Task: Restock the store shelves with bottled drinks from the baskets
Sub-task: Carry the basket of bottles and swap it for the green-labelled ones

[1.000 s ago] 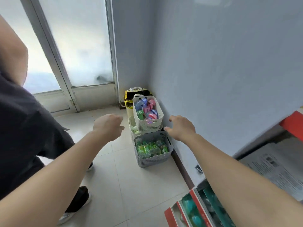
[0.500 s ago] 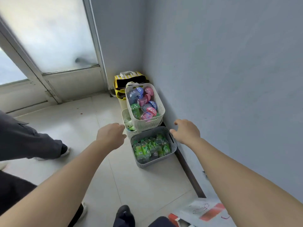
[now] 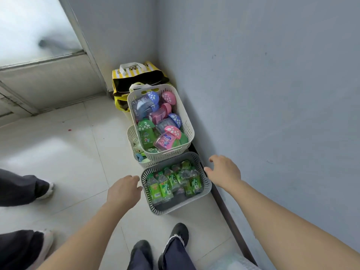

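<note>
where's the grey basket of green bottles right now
Head view, low centre: the grey slotted plastic basket sits on the tiled floor by the right wall, in front of the stacked white baskets, between the left hand and right hand.

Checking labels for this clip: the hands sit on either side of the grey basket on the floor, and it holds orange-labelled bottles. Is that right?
Not quite. The head view shows the left hand and right hand on either side of the grey basket on the floor, but its bottles carry green labels, not orange.
</note>
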Tool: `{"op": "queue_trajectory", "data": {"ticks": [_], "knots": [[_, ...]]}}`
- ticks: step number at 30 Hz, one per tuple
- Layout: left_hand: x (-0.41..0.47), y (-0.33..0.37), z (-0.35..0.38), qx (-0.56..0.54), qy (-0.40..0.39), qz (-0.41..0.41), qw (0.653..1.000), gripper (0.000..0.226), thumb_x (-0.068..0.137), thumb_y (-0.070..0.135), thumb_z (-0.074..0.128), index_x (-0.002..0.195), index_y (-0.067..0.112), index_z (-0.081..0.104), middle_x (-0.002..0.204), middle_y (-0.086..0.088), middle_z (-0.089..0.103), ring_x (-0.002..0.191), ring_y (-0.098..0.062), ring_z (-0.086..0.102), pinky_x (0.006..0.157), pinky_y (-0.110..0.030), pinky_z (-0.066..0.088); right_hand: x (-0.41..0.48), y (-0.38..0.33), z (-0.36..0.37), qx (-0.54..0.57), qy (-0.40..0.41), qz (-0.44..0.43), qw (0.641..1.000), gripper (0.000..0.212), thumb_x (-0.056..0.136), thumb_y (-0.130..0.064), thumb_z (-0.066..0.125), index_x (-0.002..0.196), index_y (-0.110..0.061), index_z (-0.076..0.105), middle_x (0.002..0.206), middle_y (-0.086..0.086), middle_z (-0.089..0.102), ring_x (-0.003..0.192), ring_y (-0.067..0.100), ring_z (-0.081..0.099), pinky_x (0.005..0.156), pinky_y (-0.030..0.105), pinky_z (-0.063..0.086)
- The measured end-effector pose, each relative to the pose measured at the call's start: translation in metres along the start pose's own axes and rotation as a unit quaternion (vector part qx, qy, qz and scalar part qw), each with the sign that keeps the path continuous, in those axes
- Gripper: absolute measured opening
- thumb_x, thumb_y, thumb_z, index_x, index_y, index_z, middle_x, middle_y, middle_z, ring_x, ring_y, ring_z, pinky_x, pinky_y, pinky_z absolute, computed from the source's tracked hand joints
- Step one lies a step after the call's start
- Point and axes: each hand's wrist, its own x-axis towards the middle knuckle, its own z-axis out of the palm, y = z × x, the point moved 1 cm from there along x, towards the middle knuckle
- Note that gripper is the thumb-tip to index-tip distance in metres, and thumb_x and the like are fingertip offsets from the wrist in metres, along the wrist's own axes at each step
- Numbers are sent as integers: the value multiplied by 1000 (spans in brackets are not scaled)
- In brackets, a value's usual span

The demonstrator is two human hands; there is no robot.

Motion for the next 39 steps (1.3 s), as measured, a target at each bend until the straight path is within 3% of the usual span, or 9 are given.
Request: {"op": "queue_trajectory", "data": {"ticks": [15, 18, 25, 30, 32, 33, 35, 36, 39], "knots": [[177, -27, 234, -101, -75, -93, 988, 26, 96, 23, 46, 112, 5, 54, 113, -12, 58, 108, -31, 55, 83, -36, 41, 203, 56, 232, -25, -4, 90, 996, 44, 97, -44, 46, 125, -10, 54, 118, 14, 59, 108, 34, 56, 79, 37, 46], [195, -37, 277, -157, -62, -128, 977, 27, 98, 29, 44, 109, 4, 51, 110, -16, 58, 104, -34, 55, 75, -35, 36, 225, 67, 274, -10, 3, 133, 991, 47, 98, -40, 44, 134, -8, 46, 128, 19, 54, 116, 37, 52, 88, 42, 44], [218, -42, 329, -408, 22, -224, 885, 54, 101, 43, 29, 79, 7, 63, 71, -12, 66, 70, -30, 63, 73, -43, 52, 270, 93, 335, 163, 20, 233, 959, 56, 102, -46, 24, 134, -5, 45, 134, 22, 51, 123, 41, 48, 103, 56, 37], [209, -22, 330, -590, -7, -306, 747, 54, 102, 47, 24, 72, 9, 47, 43, -1, 40, 44, -22, 42, 46, -28, 34, 277, 95, 342, 257, 52, 258, 930, 64, 104, -43, 14, 121, 2, 57, 120, 25, 60, 111, 38, 56, 87, 40, 42], [208, -18, 327, -595, -7, -331, 732, 57, 101, 51, 25, 70, 7, 46, 43, -7, 36, 48, -22, 38, 46, -33, 35, 271, 90, 338, 265, 44, 267, 926, 63, 105, -40, 15, 119, 4, 58, 117, 27, 60, 109, 39, 57, 86, 40, 43], [206, -20, 325, -588, -1, -344, 732, 64, 99, 53, 26, 77, -1, 52, 53, -23, 43, 54, -29, 45, 53, -44, 43, 265, 87, 337, 271, 41, 276, 921, 63, 105, -40, 15, 117, 4, 59, 115, 27, 61, 107, 39, 58, 86, 41, 44], [200, -24, 319, -570, 13, -366, 735, 73, 96, 57, 27, 105, -10, 54, 100, -41, 54, 84, -52, 57, 82, -65, 45, 247, 86, 333, 283, 48, 292, 912, 62, 104, -43, 17, 115, 1, 60, 110, 23, 63, 102, 38, 59, 86, 43, 46], [194, -24, 313, -560, 17, -370, 741, 73, 95, 58, 27, 108, -9, 54, 104, -42, 54, 93, -57, 54, 88, -67, 42, 237, 87, 331, 287, 57, 297, 909, 61, 104, -43, 18, 114, 0, 60, 106, 21, 62, 99, 37, 59, 85, 43, 47], [171, -26, 285, -530, 38, -353, 770, 64, 97, 54, 27, 81, -2, 54, 67, -23, 51, 73, -41, 46, 78, -61, 45, 197, 87, 313, 280, 54, 315, 905, 58, 104, -41, 19, 111, -1, 60, 96, 15, 56, 92, 31, 54, 76, 35, 37]]}}
